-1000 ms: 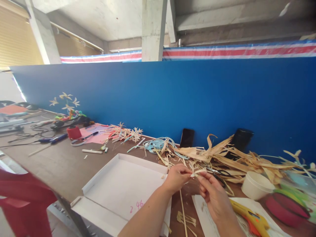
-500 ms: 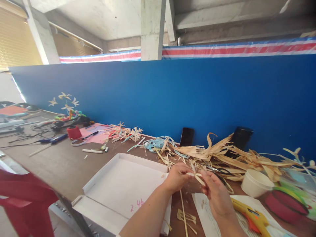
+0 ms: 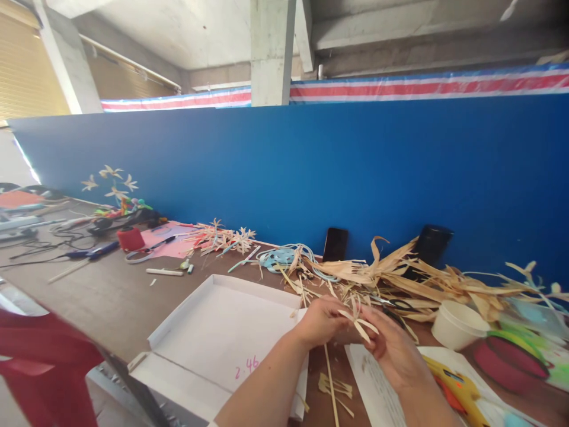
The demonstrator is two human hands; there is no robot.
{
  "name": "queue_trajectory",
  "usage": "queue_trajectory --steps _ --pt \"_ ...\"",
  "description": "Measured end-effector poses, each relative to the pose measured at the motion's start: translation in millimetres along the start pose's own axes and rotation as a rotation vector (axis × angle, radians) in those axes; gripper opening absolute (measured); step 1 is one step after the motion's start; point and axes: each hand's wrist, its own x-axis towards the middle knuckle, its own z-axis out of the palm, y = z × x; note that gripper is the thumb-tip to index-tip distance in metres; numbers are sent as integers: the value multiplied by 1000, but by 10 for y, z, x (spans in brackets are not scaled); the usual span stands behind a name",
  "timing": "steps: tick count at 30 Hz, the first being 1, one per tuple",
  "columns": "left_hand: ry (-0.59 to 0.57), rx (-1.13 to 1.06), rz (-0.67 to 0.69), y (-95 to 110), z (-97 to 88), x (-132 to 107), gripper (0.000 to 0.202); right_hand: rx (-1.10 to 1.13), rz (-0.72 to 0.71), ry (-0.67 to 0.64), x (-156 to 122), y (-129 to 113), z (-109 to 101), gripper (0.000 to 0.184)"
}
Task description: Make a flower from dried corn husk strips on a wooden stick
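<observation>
pale flower [image 3: 358, 323] now wider spread, in fuller view

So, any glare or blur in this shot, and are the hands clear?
Head view: haze washes the far left; the pink round object, lower right, looks smeared; the left hand and right hand look clearer, though the pale strips between them are slightly soft.

Left hand [image 3: 319, 323] and right hand [image 3: 393, 344] nearly meet, seemingly pinching.

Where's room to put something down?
Left of the open white box, the brown tabletop in front of the white stick is mostly bare. So is the box's inside. Around the left hand and right hand it's crowded: dried husks, white tub, yellow glue gun.
</observation>
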Motion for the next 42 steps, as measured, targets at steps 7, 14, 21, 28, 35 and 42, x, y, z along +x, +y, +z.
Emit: queue_trajectory --steps 7,14,21,28,35,42 --pt "40 72 -3 0 5 -17 7 -24 -39 55 25 37 -15 22" --pt "58 184 115 71 2 -30 9 -79 -30 97 38 31 -35 23" --pt "22 330 226 121 -30 -30 15 -150 11 132 19 -15 -76 25" --pt "-69 462 361 68 -35 -21 10 -301 70 141 41 -33 -159 28" --pt "-116 596 399 83 -72 -32 7 -356 76 166 37 -7 -128 28" --pt "-65 556 383 83 -58 -33 8 -343 70 168 51 30 -126 29"
